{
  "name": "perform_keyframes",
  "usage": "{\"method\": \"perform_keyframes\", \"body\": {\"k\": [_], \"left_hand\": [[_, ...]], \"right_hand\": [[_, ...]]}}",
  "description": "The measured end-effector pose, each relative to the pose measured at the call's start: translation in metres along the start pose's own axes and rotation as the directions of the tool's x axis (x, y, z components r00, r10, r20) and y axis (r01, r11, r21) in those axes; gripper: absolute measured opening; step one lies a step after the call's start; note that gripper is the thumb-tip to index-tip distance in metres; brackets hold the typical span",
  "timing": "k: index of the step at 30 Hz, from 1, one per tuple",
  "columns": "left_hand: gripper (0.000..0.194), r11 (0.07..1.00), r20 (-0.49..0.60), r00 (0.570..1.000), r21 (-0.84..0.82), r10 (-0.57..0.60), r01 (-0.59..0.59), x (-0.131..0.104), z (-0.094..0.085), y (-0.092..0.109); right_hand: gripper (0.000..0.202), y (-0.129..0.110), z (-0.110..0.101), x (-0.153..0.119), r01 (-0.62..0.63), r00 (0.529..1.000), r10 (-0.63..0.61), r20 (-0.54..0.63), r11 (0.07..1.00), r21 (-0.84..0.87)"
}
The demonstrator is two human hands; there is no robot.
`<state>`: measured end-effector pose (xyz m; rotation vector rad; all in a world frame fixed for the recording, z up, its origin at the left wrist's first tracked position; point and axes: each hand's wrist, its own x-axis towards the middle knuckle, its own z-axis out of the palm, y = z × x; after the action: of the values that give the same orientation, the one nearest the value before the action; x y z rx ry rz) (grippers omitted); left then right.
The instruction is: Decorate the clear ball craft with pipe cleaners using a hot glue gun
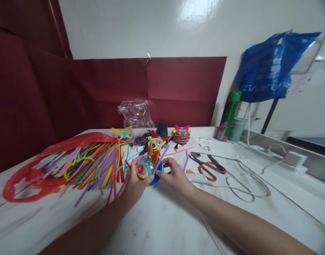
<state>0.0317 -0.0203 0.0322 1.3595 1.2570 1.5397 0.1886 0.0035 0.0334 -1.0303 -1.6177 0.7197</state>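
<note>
Near the middle of the table is a round craft head [146,165] with a red eye ringed in colours, a silvery surface and orange ears. My left hand [137,180] is wrapped round its left side, thumb at the lower front. A purple pipe cleaner [158,162] stands up slantwise at the head's right side. My right hand [175,175] pinches its lower end between thumb and finger. A blue base [158,177] shows under the head, partly behind my fingers.
Pipe cleaners [88,164] lie on a red plastic bag [11,187] at the left. Finished heads [182,134] stand behind. Scissors [208,170], looping white cable [265,193], a green can [230,113] and a cup [238,130] are on the right. A blue bag [268,71] hangs above.
</note>
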Motion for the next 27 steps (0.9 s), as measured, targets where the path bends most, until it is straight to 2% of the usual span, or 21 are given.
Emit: {"method": "perform_keyframes", "body": {"k": [5, 10, 16, 20, 24, 27], "left_hand": [[0.080, 1.000, 0.027, 1.000, -0.015, 0.013, -0.012, -0.003, 0.003, 0.002], [0.079, 1.000, 0.046, 0.999, -0.008, -0.024, 0.025, -0.003, 0.005, 0.002], [0.082, 0.998, 0.030, 0.998, 0.047, 0.046, -0.047, 0.001, 0.008, -0.004], [0.082, 0.998, 0.019, 1.000, 0.062, -0.002, 0.001, 0.000, 0.008, -0.003], [0.088, 1.000, 0.069, 0.998, 0.002, -0.010, 0.010, 0.003, 0.004, -0.008], [0.090, 1.000, 0.038, 0.999, 0.001, -0.025, 0.025, 0.006, 0.003, -0.009]], "right_hand": [[0.024, 0.006, 0.001, -0.003, -0.016, 1.000, 0.016, -0.024, 0.999, 0.032], [0.027, 0.008, 0.000, -0.004, -0.043, 0.999, 0.044, -0.017, 0.996, 0.084], [0.028, 0.011, -0.001, -0.002, -0.082, 0.996, 0.085, -0.013, 0.989, 0.126], [0.030, 0.013, 0.001, -0.004, -0.125, 0.991, 0.129, -0.022, 0.982, 0.143], [0.029, 0.016, 0.004, -0.007, -0.113, 0.993, 0.116, -0.015, 0.982, 0.150], [0.026, 0.017, 0.002, -0.006, -0.113, 0.994, 0.114, 0.003, 0.984, 0.139]]}}
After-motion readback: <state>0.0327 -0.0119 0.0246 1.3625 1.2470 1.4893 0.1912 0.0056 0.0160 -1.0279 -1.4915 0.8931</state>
